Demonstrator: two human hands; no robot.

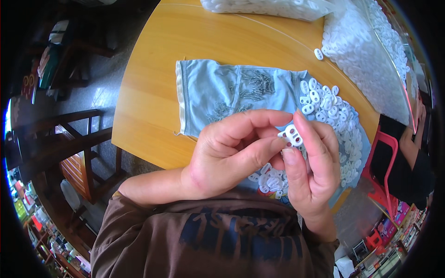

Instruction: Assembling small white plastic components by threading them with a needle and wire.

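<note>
In front of my chest, both hands meet around a small white plastic two-hole cord stopper (294, 135). My left hand (232, 150) pinches its left side between thumb and fingers. My right hand (316, 162) grips the right side, thumb below and index finger above. A pile of similar white two-hole pieces (333, 109) lies beyond and to the right of my hands. Under the pile spreads a light blue cloth garment (204, 88) with dark beaded patterns and a pale band along its left edge. More loose white pieces (271, 180) sit below my hands, near my body.
Clear plastic bags (357, 55) full of white pieces stand at the far right and lie along the far edge (269, 7) of the yellow wooden table (148, 102). One stray piece (318, 54) rests beside the bag. A person sits at right near a red chair (387, 143).
</note>
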